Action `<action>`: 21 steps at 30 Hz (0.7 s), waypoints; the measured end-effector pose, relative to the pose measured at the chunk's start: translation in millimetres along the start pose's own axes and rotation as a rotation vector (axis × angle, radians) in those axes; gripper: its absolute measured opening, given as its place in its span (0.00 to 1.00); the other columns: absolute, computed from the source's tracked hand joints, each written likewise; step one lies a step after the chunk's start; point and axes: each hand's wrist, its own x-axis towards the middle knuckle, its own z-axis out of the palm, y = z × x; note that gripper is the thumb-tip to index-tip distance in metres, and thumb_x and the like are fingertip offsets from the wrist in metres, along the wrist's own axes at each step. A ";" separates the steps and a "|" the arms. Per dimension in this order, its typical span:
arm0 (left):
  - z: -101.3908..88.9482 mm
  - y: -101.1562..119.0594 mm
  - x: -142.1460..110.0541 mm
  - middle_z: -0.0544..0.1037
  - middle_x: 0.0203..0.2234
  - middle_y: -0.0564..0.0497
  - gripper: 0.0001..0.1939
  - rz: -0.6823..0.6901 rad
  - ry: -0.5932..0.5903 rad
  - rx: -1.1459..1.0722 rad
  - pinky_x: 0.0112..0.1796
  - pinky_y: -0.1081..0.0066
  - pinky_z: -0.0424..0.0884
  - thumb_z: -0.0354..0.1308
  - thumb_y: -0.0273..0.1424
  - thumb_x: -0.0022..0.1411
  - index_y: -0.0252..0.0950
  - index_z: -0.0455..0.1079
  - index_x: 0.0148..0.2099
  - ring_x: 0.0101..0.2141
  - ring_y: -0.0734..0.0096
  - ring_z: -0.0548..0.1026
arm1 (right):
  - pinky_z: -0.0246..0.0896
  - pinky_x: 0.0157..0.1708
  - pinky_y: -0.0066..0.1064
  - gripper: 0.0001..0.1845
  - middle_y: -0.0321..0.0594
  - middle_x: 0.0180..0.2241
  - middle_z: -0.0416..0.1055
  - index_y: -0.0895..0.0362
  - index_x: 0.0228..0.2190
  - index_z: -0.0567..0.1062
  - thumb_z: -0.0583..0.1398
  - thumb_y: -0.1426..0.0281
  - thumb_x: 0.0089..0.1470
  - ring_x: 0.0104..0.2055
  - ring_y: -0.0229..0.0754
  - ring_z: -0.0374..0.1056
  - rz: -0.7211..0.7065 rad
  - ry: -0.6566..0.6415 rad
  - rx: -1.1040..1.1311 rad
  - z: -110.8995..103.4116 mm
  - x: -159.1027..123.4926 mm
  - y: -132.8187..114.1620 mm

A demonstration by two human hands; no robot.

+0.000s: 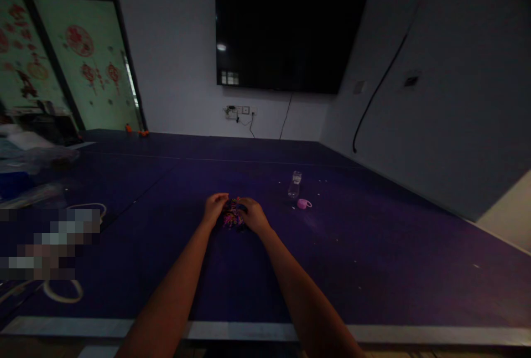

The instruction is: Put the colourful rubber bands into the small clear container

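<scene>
A small heap of thin multicoloured strands (233, 215), pink, orange and dark, looking like elastic hair bands, lies on the purple tabletop (249, 280). At its left side is my left hand (214, 207), its fingers bent together against the heap's upper left edge. From the right, my right hand (253, 214) curls its fingers over the heap's upper right part, with a dark piece near the thumb. Single strands are too small and dim to tell apart. To the right lie a clear plastic bottle (295, 185) on its side and a pink lid with a loop (303, 203).
A white cable (62, 298) and plastic bags (37, 159) occupy the left side. Small white scraps lie scattered on the right. Beyond the table, a black television (286, 37) hangs on the wall above sockets (244, 110). A pale strip edges the table's front.
</scene>
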 end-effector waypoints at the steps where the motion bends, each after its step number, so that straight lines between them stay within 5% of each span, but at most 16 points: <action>1: -0.1 0.5 -0.7 0.76 0.20 0.51 0.13 -0.019 -0.020 0.011 0.23 0.74 0.65 0.61 0.38 0.48 0.34 0.73 0.32 0.21 0.71 0.72 | 0.58 0.51 0.36 0.21 0.45 0.45 0.72 0.57 0.44 0.73 0.58 0.79 0.47 0.49 0.44 0.65 -0.015 0.026 0.031 0.1 -0.5 1.1; 6: -2.3 5.7 -5.2 0.67 0.09 0.55 0.20 -0.143 -0.161 0.065 0.15 0.76 0.58 0.55 0.47 0.54 0.34 0.69 0.24 0.11 0.74 0.67 | 0.59 0.51 0.38 0.21 0.46 0.46 0.71 0.57 0.46 0.72 0.59 0.70 0.49 0.49 0.45 0.66 -0.068 0.138 0.080 -7.3 -2.1 1.0; 11: -3.8 12.1 -11.2 0.65 0.05 0.51 0.29 -0.282 -0.372 0.122 0.12 0.76 0.54 0.53 0.54 0.52 0.33 0.66 0.17 0.09 0.72 0.66 | 0.63 0.45 0.36 0.17 0.46 0.41 0.73 0.57 0.43 0.74 0.55 0.65 0.54 0.42 0.44 0.69 0.053 0.272 0.037 -20.5 -3.5 0.5; 18: 7.5 15.1 -18.6 0.75 0.14 0.46 0.27 -0.320 -0.477 -0.008 0.22 0.74 0.68 0.55 0.53 0.53 0.31 0.70 0.24 0.19 0.67 0.76 | 0.61 0.36 0.31 0.19 0.45 0.31 0.74 0.57 0.30 0.76 0.49 0.62 0.58 0.34 0.43 0.69 0.238 0.287 -0.088 -27.0 -4.4 7.4; 21: 10.2 16.8 -15.7 0.78 0.21 0.42 0.26 -0.310 -0.451 -0.118 0.27 0.71 0.72 0.53 0.52 0.56 0.30 0.71 0.29 0.24 0.65 0.78 | 0.62 0.31 0.29 0.23 0.45 0.26 0.73 0.58 0.24 0.74 0.49 0.57 0.57 0.31 0.43 0.70 0.421 0.216 0.072 -30.6 -1.5 13.0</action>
